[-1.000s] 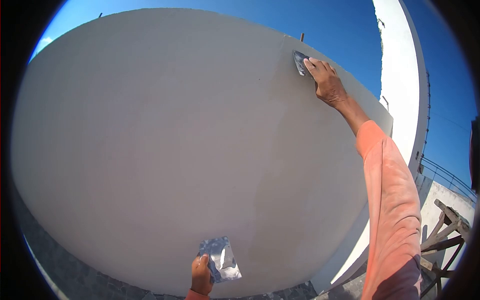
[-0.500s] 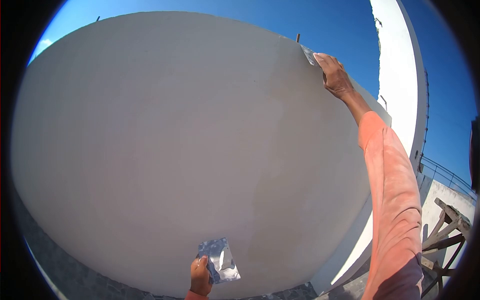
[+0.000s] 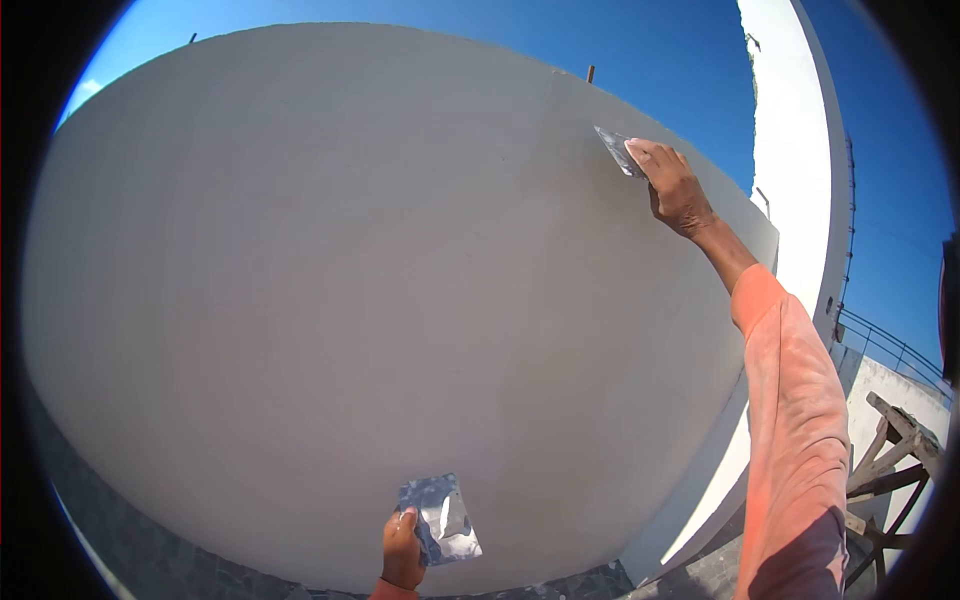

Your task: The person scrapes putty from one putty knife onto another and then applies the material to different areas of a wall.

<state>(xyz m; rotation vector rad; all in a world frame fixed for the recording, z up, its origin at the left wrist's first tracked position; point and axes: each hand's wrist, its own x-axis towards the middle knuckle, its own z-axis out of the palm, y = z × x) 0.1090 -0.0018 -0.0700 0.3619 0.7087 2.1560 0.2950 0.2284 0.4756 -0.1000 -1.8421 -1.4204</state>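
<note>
A wide pale wall (image 3: 330,280) fills most of the view, with a darker, damp-looking band (image 3: 570,330) down its right part. High on that band, my right hand (image 3: 676,185) is closed round a putty knife (image 3: 619,152), its metal blade against or very near the surface. Low in the middle, my left hand (image 3: 403,550) grips a flat metal plate like a wide putty blade (image 3: 441,519). White paste is smeared on the plate's face. The left thumb lies over its near edge; the other fingers are mostly hidden behind it.
A white pillar (image 3: 800,150) rises at the right end of the wall. Beyond it stand a metal railing (image 3: 895,350) and a wooden trestle (image 3: 895,450). Dark stone-like paving (image 3: 180,555) runs along the wall's foot. A short rod (image 3: 590,74) sticks up from the top edge.
My right hand has moved down from the wall's top edge with the putty knife. My left hand and its plate have hardly moved.
</note>
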